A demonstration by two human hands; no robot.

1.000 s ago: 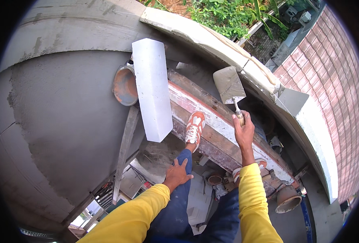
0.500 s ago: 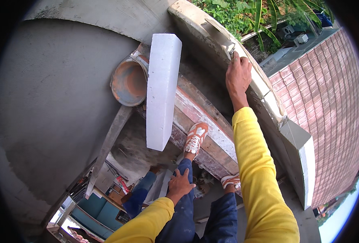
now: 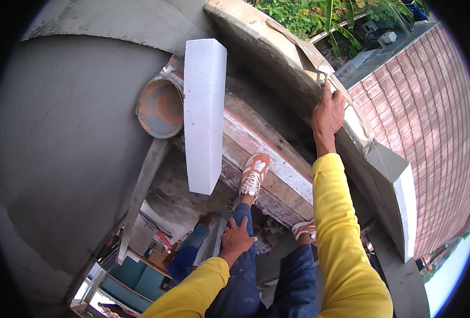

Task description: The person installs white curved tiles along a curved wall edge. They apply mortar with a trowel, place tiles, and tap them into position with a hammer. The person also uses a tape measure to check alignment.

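My right hand (image 3: pixel 329 114) is closed at the top of a curved wall (image 3: pixel 245 24), its index finger pointing forward. It grips what looks like a trowel (image 3: pixel 300 46), whose long, mortar-smeared blade lies along the wall's top edge. The handle is hidden by my fingers. Pale wet mortar (image 3: pixel 354 126) covers the wall top beside the hand. My left hand (image 3: pixel 237 239) rests on my left knee with its fingers spread, holding nothing. Ahead of that knee a white lightweight block (image 3: pixel 204 116) stands on end by the planks.
A mortar-stained bucket (image 3: pixel 160 106) sits left of the block. My feet are on narrow wooden planks (image 3: pixel 266 143) above a lower level. Another block (image 3: pixel 409 212) caps the wall at right, with a thin string (image 3: pixel 383 165) near it. Beyond lies a tiled roof (image 3: pixel 415 132).
My right hand has moved nearer and to the right along the wall top, with the trowel. My left hand stays on the knee. The whole view has shifted slightly.
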